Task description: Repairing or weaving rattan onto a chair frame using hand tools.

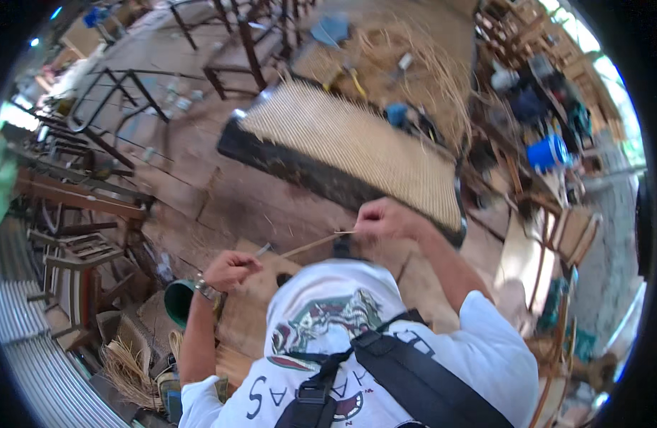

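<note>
White shirt (328, 335) nearest; right hand (382, 219) pinches a thin strip (308, 247) by the near edge of the woven panel (350, 146); left hand (231, 269) curls closed, contents unclear

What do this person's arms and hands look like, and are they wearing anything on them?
The left hand and right hand wear no gloves. A shiny, silvery wristband, perhaps a watch, circles the left wrist. The sleeves are white and short, leaving both forearms uncovered.
</note>
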Demonstrator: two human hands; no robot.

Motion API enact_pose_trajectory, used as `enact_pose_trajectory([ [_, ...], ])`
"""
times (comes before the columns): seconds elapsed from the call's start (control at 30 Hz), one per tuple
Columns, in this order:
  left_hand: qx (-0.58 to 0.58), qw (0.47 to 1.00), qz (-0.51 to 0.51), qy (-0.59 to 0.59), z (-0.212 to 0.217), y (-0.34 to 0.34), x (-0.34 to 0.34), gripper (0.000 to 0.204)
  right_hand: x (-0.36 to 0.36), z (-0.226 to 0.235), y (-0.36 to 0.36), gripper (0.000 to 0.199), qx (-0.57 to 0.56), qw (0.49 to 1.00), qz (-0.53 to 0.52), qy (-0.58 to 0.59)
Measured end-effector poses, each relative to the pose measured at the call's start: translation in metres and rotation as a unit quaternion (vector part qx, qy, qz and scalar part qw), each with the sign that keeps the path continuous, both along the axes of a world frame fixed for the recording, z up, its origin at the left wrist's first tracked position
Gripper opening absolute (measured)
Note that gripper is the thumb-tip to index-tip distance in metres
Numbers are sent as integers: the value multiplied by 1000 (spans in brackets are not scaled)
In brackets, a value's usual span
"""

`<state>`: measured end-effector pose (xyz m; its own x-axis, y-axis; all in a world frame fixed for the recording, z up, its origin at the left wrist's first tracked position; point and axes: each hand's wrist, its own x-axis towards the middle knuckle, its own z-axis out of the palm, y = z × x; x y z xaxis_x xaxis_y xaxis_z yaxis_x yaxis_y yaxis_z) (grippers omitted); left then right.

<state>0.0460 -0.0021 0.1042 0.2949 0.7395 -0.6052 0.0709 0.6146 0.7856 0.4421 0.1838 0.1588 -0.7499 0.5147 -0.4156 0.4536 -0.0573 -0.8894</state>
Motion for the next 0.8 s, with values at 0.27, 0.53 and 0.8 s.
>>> enact_pose_trajectory([
  [0.27,-2,1000,-17,21,-17,6,-18,10,92,41,-4,15,102,970,-157,-155],
  [0.53,44,988,-10,147,-25,32,-33,9,134,59,8,15,44,964,-208,-157],
  [0.8,90,946,219,222,-47,14,-31,12,268,43,50,19,40,961,-155,-223],
])
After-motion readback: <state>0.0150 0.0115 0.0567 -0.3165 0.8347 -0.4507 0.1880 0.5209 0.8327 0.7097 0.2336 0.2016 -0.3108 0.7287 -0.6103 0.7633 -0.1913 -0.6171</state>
